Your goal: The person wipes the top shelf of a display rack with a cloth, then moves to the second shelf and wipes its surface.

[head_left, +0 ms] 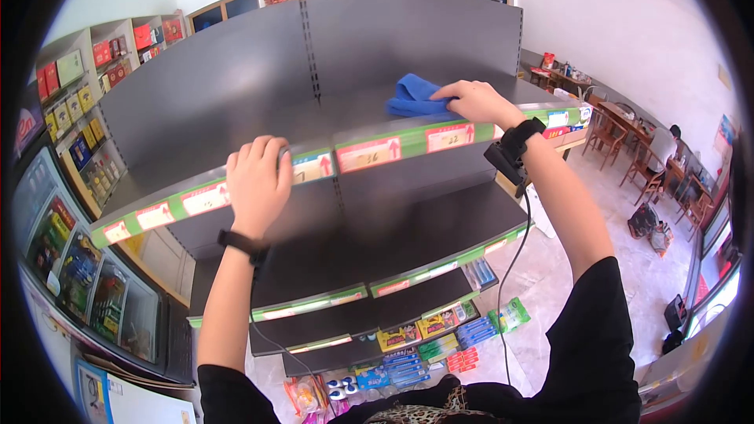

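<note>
My right hand (481,102) is closed on a blue cloth (414,96), which lies bunched on the dark top shelf (306,122) just behind its front edge. My left hand (259,180) curls over the green price strip (302,168) on that shelf's front edge, fingers on top and the thumb at the side. Red-and-white price tags (369,155) run along the strip, and part of one is hidden behind my left hand. Black bands with cables sit on both wrists.
Lower dark shelves (393,228) step down below. Packaged goods (408,361) lie on the floor at the shelf's foot. A glass-topped chest (86,267) stands at left, with stocked wall shelves (86,110) behind. At right, a person (664,149) sits by wooden tables and chairs (609,129).
</note>
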### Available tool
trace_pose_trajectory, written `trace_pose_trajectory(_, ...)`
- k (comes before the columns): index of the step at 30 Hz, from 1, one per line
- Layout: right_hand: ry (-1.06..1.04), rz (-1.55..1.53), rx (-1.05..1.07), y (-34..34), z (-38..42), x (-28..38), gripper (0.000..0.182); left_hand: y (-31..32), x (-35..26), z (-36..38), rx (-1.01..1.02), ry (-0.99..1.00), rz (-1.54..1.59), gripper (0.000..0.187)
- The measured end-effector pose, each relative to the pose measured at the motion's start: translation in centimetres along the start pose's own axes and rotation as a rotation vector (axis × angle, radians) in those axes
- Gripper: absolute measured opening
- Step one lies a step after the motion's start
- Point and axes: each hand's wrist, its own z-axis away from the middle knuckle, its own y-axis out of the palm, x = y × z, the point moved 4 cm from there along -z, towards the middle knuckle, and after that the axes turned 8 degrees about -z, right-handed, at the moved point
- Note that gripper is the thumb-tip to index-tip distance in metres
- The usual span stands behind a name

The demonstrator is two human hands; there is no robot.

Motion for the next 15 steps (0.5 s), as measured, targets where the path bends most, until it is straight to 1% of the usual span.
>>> trace_pose_trajectory(1,-0.097,-0.020,-0.051,0.8,-0.4,0.5,0.040,0.1,0.2,0.0,0.038,-0.009,0.007,0.018)
trace_pose_trajectory(3,-0.156,-0.106,-0.106,2.1,-1.6,1.2,0.037,0.4,0.5,0.2,0.122,-0.033,0.017,0.022)
trace_pose_trajectory(4,-0.186,-0.151,-0.134,2.5,-1.8,2.3,0.036,0.2,0.6,0.5,0.087,-0.016,0.037,0.024)
trace_pose_trajectory(5,-0.163,-0.182,-0.160,2.7,-2.1,3.2,0.032,0.1,0.7,0.6,0.048,0.002,0.057,0.027)
trace_pose_trajectory(6,-0.168,-0.225,-0.232,2.7,-1.9,4.2,0.032,-0.4,0.8,0.7,0.002,0.022,0.075,0.030)
trace_pose_trajectory(8,-0.184,-0.305,-0.384,2.4,-1.9,6.0,0.031,-2.2,0.9,1.9,-0.006,0.081,0.164,0.035)
trace_pose_trajectory(9,-0.163,-0.375,-0.415,1.9,-1.1,7.5,0.031,-3.2,0.9,2.8,-0.015,0.110,0.208,0.038)
trace_pose_trajectory(12,-0.332,-0.405,-0.633,1.1,1.6,10.8,0.031,-5.1,1.1,6.6,0.066,0.233,0.184,0.039)
trace_pose_trajectory(14,-0.460,-0.361,-0.667,0.7,3.9,12.7,0.034,-5.6,0.9,9.3,0.121,0.255,0.216,0.039)
trace_pose_trajectory(15,-0.507,-0.329,-0.686,0.8,5.2,13.5,0.035,-6.1,0.6,10.3,0.129,0.206,0.272,0.040)
